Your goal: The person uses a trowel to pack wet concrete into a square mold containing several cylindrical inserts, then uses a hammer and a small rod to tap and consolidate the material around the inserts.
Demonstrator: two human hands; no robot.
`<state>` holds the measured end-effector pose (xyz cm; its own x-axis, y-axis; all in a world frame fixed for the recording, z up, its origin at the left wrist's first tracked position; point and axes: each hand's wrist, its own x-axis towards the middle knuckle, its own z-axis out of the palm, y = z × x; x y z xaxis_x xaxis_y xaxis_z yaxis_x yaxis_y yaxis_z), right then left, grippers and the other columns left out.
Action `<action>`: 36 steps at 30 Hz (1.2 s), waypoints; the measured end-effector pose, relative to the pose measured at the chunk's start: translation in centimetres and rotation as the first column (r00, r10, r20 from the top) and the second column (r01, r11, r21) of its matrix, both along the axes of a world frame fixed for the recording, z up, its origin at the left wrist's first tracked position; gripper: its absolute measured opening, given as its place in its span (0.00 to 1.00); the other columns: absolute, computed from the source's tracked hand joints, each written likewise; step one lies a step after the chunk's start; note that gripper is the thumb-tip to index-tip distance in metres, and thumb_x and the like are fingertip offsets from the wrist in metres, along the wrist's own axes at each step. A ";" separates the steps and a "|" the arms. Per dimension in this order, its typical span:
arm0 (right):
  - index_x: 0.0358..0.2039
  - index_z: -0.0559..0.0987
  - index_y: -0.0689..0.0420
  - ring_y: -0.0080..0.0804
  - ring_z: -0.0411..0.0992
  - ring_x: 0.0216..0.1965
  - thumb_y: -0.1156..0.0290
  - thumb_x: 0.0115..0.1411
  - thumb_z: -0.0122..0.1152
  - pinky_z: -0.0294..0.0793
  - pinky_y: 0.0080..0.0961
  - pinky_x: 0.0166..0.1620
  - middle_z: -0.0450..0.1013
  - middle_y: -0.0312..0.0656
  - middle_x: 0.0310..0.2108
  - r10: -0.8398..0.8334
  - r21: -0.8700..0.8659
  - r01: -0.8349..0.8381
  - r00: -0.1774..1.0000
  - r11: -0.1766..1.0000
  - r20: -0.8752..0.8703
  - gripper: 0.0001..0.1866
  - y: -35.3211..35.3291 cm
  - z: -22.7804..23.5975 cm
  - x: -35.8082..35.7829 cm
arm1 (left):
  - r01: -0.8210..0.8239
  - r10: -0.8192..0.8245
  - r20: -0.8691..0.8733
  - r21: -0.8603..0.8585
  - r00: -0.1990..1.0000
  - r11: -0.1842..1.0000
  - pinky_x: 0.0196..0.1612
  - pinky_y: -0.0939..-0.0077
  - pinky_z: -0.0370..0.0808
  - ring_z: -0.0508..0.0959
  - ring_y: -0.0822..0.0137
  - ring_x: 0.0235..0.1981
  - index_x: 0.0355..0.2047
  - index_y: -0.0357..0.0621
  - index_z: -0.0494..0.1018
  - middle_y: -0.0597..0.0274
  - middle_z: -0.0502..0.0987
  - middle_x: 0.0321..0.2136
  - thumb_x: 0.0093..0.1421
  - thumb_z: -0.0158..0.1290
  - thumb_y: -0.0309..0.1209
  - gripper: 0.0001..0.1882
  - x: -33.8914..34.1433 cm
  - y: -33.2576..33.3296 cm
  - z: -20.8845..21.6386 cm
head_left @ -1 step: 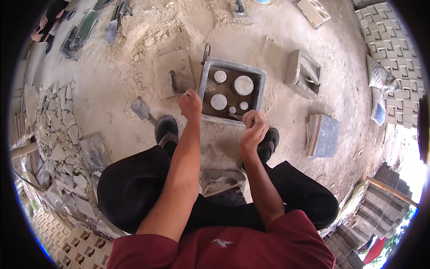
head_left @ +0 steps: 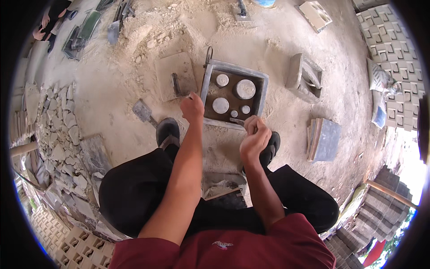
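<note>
The right hand (head_left: pixel 255 134) is curled tightly, thumb and fingers pinching a small flat-bladed grey tool (head_left: pixel 237 120) whose tip points away from the hand toward the left. The left hand (head_left: pixel 192 107) is drawn in with its fingers bent into a loose fist; whether anything sits inside it cannot be told.

Between the hands and just beyond them lies a square grey box-like mould frame (head_left: pixel 239 68), turned slightly askew, with a wire loop (head_left: pixel 209 54) at its far left corner. Brown, earthy-looking material covers its floor, and five round pale grey cylinders of different sizes rise from it: a wide one (head_left: pixel 245 89) far right, two medium ones to the left, and two small ones nearest the right hand. The blade lies over the near edge, just beside the smallest cylinder (head_left: pixel 234 114); contact with the wall is unclear.

Beyond the left hand's fingertips is a tan square board with a dark bar handle (head_left: pixel 184 67). A stack of flat grey and brown plates (head_left: pixel 326 139) stands to the right of the right hand.

Compared with the earlier frame, the whole scene sits slightly lower in view; the blade shows a broader face, while both hands keep nearly the same places beside the frame.
</note>
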<state>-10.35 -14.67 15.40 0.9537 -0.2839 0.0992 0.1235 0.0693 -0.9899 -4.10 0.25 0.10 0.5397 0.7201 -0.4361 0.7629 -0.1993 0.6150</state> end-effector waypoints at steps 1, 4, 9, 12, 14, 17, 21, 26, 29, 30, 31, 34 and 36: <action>0.11 0.53 0.56 0.22 0.50 0.17 0.69 0.60 0.34 0.47 0.23 0.22 0.50 0.34 0.11 -0.022 0.020 0.021 0.998 1.000 0.058 0.20 0.6 0.5 -0.2 | -0.002 0.002 -0.016 -0.023 1.000 1.000 0.47 0.38 0.66 0.76 0.40 0.41 0.34 0.35 0.78 0.42 0.78 0.37 0.59 0.39 0.44 0.25 0.0 0.0 0.1; 0.12 0.55 0.58 0.21 0.51 0.17 0.71 0.59 0.36 0.47 0.24 0.21 0.55 0.36 0.12 0.050 -0.172 -0.025 0.988 0.985 0.146 0.18 0.4 -2.2 -0.1 | 0.015 -0.016 -0.031 -0.058 0.999 0.998 0.48 0.39 0.66 0.75 0.40 0.41 0.34 0.35 0.78 0.42 0.78 0.37 0.59 0.39 0.45 0.25 0.3 -0.8 0.9; 0.12 0.55 0.59 0.22 0.51 0.17 0.67 0.59 0.35 0.46 0.24 0.22 0.55 0.36 0.12 0.009 0.028 -0.012 0.995 1.000 0.098 0.19 1.5 -0.3 0.7 | 0.022 -0.023 -0.029 -0.033 0.999 0.999 0.48 0.41 0.66 0.76 0.41 0.41 0.34 0.36 0.78 0.43 0.78 0.36 0.59 0.37 0.45 0.26 0.1 0.3 0.1; 0.12 0.55 0.58 0.21 0.50 0.18 0.66 0.59 0.35 0.46 0.24 0.23 0.53 0.34 0.12 0.048 0.033 -0.050 0.998 0.998 0.038 0.20 1.1 -1.9 1.1 | 0.048 -0.050 -0.065 -0.032 0.997 0.998 0.48 0.42 0.66 0.76 0.42 0.41 0.34 0.37 0.78 0.44 0.78 0.35 0.59 0.37 0.45 0.26 0.6 -0.6 0.7; 0.12 0.55 0.58 0.22 0.50 0.19 0.66 0.60 0.35 0.46 0.24 0.23 0.52 0.34 0.13 0.150 0.098 -0.158 0.985 0.983 0.083 0.19 0.4 -2.1 1.1 | 0.028 -0.031 -0.067 -0.045 0.997 0.999 0.48 0.42 0.67 0.77 0.42 0.40 0.34 0.38 0.78 0.44 0.78 0.35 0.59 0.37 0.45 0.26 0.4 -0.4 0.4; 0.11 0.53 0.56 0.26 0.50 0.17 0.66 0.61 0.34 0.49 0.26 0.24 0.51 0.36 0.12 0.110 0.124 -0.107 0.994 0.987 -0.017 0.21 0.8 0.9 1.1 | 0.036 -0.037 -0.054 -0.014 0.998 0.999 0.48 0.43 0.67 0.77 0.43 0.41 0.34 0.38 0.78 0.44 0.78 0.35 0.59 0.37 0.45 0.26 0.1 0.1 0.4; 0.11 0.54 0.54 0.25 0.48 0.17 0.67 0.61 0.33 0.51 0.26 0.24 0.50 0.35 0.11 0.199 -0.184 -0.221 0.971 0.958 -0.130 0.21 0.8 -0.4 1.2 | 0.039 -0.040 -0.060 -0.018 0.997 0.999 0.48 0.44 0.68 0.77 0.43 0.41 0.34 0.38 0.78 0.45 0.79 0.35 0.59 0.37 0.45 0.26 0.5 -0.5 0.2; 0.12 0.54 0.55 0.24 0.49 0.17 0.67 0.62 0.33 0.51 0.25 0.24 0.50 0.34 0.11 0.036 0.169 -0.033 0.999 0.985 -0.014 0.20 0.3 1.3 1.2 | 0.033 -0.034 -0.046 -0.018 0.998 0.999 0.47 0.45 0.68 0.76 0.42 0.42 0.35 0.39 0.79 0.44 0.78 0.37 0.59 0.37 0.46 0.26 0.5 0.1 -0.3; 0.11 0.54 0.54 0.24 0.48 0.15 0.66 0.63 0.32 0.49 0.25 0.21 0.50 0.33 0.10 0.078 0.075 -0.068 0.987 0.995 -0.139 0.22 -0.7 -1.9 1.5 | 0.060 -0.068 -0.056 -0.126 0.996 0.990 0.48 0.46 0.68 0.75 0.42 0.43 0.36 0.40 0.78 0.43 0.77 0.38 0.59 0.37 0.46 0.25 0.5 -0.9 1.4; 0.11 0.54 0.54 0.24 0.48 0.15 0.66 0.63 0.32 0.49 0.25 0.21 0.50 0.33 0.10 0.105 0.098 -0.093 0.986 0.991 -0.130 0.22 0.5 -0.6 1.9 | 0.037 -0.042 -0.052 -0.103 0.998 0.994 0.48 0.46 0.68 0.75 0.42 0.43 0.36 0.40 0.78 0.43 0.77 0.38 0.59 0.37 0.46 0.25 0.8 0.2 1.2; 0.11 0.54 0.54 0.23 0.48 0.14 0.65 0.64 0.32 0.49 0.24 0.21 0.50 0.32 0.09 0.072 0.110 -0.062 0.993 0.992 -0.093 0.23 1.2 0.8 1.7 | 0.037 -0.040 -0.042 -0.070 0.998 0.997 0.48 0.45 0.68 0.75 0.42 0.42 0.36 0.39 0.78 0.43 0.77 0.38 0.59 0.38 0.46 0.25 0.6 0.6 0.4; 0.10 0.56 0.54 0.22 0.48 0.14 0.63 0.66 0.34 0.48 0.24 0.20 0.50 0.31 0.09 0.045 0.206 -0.036 0.998 0.978 -0.040 0.25 1.9 0.7 0.9 | 0.013 -0.011 -0.050 0.046 0.999 0.999 0.46 0.44 0.68 0.76 0.41 0.40 0.36 0.38 0.77 0.41 0.78 0.35 0.60 0.38 0.47 0.26 -0.1 -0.3 -0.2; 0.10 0.59 0.56 0.22 0.48 0.14 0.62 0.66 0.35 0.48 0.24 0.20 0.51 0.32 0.09 0.168 -0.087 -0.177 0.980 0.980 -0.107 0.25 3.0 -0.6 1.7 | 0.020 -0.015 0.073 -0.064 0.997 0.998 0.46 0.44 0.68 0.76 0.39 0.39 0.35 0.37 0.76 0.41 0.78 0.33 0.61 0.37 0.47 0.27 0.1 -0.6 -0.4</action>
<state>-8.68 -11.66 14.84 0.9939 -0.1081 0.0214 0.0199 -0.0148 -0.9997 -4.02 -0.36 -0.26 0.5835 0.6819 -0.4410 0.7130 -0.1702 0.6802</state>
